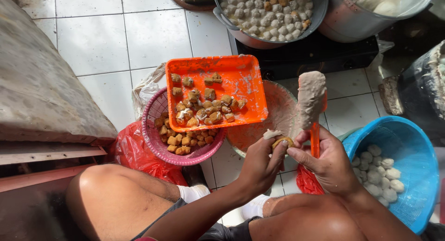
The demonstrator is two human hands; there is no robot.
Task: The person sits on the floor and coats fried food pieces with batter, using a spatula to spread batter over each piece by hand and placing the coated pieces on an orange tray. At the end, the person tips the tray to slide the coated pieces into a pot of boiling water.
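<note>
A piece of fried tofu [282, 142], brown and topped with a dab of pale paste, is held in the fingertips of the left hand [262, 163], low in the frame just in front of the knees. The left hand is closed loosely around it, fingers curled and thumb on top. The right hand [328, 163] is closed around the orange handle of a spatula [312, 102], which is held upright; its blade is thickly coated with grey-pink paste. The two hands are just beside each other, the right thumb near the tofu.

Behind the hands, a round basin [280, 112] smeared with the same paste is seen on the tiled floor [102, 41]. An orange rectangular tray [241, 79] carrying filled tofu pieces is rested across the rims of that basin and of a pink mesh basket [153, 136], in which plain fried tofu cubes are heaped. A red plastic bag [132, 150] lies under the basket.

To the right, a blue basket [417, 176] holding pale round balls is noted. At the top edge, a metal pot [315, 14] full of pale balls and tofu pieces stands on a black stove [315, 55], with a second metal pot [352, 23] beside it.
</note>
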